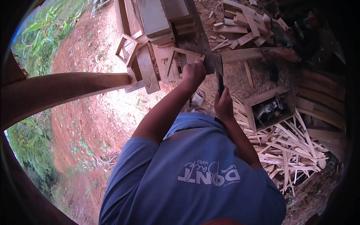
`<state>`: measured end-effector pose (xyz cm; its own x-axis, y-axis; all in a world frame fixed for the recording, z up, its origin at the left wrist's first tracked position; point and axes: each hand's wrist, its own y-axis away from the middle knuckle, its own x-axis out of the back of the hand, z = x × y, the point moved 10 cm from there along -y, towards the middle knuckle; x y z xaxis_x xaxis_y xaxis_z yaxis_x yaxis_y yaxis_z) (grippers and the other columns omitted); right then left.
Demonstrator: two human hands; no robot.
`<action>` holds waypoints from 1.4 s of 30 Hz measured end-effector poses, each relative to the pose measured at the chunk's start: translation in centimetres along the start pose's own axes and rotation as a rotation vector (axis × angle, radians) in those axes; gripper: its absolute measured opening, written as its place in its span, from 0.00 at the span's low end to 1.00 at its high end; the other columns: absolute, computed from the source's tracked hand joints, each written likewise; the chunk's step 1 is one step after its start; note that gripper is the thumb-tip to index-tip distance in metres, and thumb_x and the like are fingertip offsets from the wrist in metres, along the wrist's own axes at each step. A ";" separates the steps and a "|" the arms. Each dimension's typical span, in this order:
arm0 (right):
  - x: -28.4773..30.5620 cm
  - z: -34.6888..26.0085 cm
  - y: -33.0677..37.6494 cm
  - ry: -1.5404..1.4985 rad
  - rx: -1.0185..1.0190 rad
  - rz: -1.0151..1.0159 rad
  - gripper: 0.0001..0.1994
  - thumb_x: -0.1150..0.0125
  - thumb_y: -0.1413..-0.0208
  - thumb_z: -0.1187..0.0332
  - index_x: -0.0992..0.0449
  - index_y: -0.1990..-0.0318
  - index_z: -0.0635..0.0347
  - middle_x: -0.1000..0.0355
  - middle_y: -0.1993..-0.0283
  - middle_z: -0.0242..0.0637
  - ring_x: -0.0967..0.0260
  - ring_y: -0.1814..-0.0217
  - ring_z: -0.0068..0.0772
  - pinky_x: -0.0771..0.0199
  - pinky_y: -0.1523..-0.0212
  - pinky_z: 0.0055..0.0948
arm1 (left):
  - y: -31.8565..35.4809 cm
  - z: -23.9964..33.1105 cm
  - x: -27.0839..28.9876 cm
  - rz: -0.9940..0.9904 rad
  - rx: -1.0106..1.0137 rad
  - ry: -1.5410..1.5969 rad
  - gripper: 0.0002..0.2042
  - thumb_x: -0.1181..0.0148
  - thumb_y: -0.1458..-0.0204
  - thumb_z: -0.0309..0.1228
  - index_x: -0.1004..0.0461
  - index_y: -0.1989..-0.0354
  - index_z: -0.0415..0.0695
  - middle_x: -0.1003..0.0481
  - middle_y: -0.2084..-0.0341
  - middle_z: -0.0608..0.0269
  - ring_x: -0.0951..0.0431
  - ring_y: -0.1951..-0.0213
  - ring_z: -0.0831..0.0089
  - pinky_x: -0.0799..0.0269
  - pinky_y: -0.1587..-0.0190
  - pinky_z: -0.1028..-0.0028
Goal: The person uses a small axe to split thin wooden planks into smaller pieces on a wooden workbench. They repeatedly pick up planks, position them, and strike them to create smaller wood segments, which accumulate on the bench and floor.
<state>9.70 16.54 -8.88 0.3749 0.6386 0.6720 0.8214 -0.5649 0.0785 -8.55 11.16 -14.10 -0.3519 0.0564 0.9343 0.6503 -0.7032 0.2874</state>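
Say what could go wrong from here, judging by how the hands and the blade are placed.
The right hand holds a black-handled blade close to the left hand, so a slip might injure it. The left hand steadies the wooden frame near one corner, so the frame could twist if pushed. A foot shows between the forearms; a dropped blade could perhaps hit it.

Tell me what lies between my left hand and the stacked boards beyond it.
In the head view, a strip of the angled wooden frame crosses between your left hand and the stacked boards.
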 end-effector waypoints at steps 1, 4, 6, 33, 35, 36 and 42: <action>-0.1 0.1 0.0 0.001 -0.009 -0.008 0.18 0.47 0.28 0.66 0.36 0.41 0.71 0.25 0.55 0.67 0.23 0.53 0.73 0.22 0.56 0.60 | 0.0 0.1 -0.2 -0.014 -0.016 -0.022 0.10 0.45 0.39 0.30 0.23 0.59 0.36 0.17 0.69 0.51 0.11 0.65 0.55 0.15 0.66 0.60; -1.0 1.1 -0.1 0.036 -0.049 -0.064 0.18 0.46 0.28 0.66 0.36 0.40 0.71 0.25 0.54 0.68 0.23 0.53 0.73 0.22 0.56 0.59 | 0.0 0.2 0.0 -0.044 -0.007 -0.017 0.10 0.45 0.39 0.29 0.21 0.58 0.35 0.17 0.66 0.50 0.11 0.64 0.55 0.15 0.66 0.59; -2.4 2.5 -0.7 0.109 -0.087 -0.152 0.19 0.46 0.28 0.66 0.37 0.38 0.72 0.25 0.54 0.68 0.23 0.53 0.73 0.21 0.56 0.59 | 0.0 0.1 0.0 -0.056 -0.002 -0.012 0.10 0.45 0.39 0.28 0.21 0.58 0.35 0.17 0.66 0.50 0.11 0.63 0.55 0.15 0.66 0.59; 3.4 1.3 1.0 -0.088 -0.167 -0.032 0.14 0.45 0.29 0.66 0.30 0.46 0.70 0.23 0.60 0.62 0.23 0.54 0.69 0.25 0.57 0.54 | 2.0 -0.3 1.4 -0.109 0.025 0.250 0.11 0.48 0.41 0.27 0.30 0.57 0.30 0.19 0.63 0.33 0.14 0.60 0.40 0.18 0.58 0.49; 4.6 1.0 1.4 -0.126 -0.154 0.003 0.14 0.45 0.29 0.66 0.30 0.47 0.70 0.23 0.61 0.61 0.23 0.55 0.69 0.25 0.58 0.54 | 3.0 -0.9 0.0 -0.056 -0.063 0.365 0.12 0.50 0.43 0.23 0.33 0.53 0.27 0.20 0.62 0.27 0.16 0.58 0.35 0.20 0.55 0.46; 5.2 1.0 1.7 -0.146 -0.154 0.026 0.14 0.45 0.29 0.65 0.30 0.47 0.70 0.23 0.62 0.61 0.23 0.55 0.69 0.25 0.58 0.54 | 3.7 -0.5 0.8 -0.038 -0.129 0.428 0.13 0.51 0.44 0.20 0.36 0.53 0.25 0.24 0.61 0.20 0.20 0.56 0.29 0.23 0.51 0.44; 7.7 1.2 2.5 -0.174 -0.200 0.064 0.13 0.45 0.28 0.65 0.30 0.48 0.69 0.24 0.65 0.60 0.22 0.59 0.68 0.26 0.63 0.54 | 8.1 -2.2 11.0 0.004 0.071 0.555 0.14 0.52 0.36 0.28 0.36 0.48 0.30 0.23 0.57 0.27 0.22 0.52 0.31 0.27 0.48 0.44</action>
<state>15.16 20.65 -4.42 0.5059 0.6688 0.5447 0.6988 -0.6880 0.1958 -8.64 4.52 -1.99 -0.6383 -0.3416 0.6899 0.6895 -0.6522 0.3150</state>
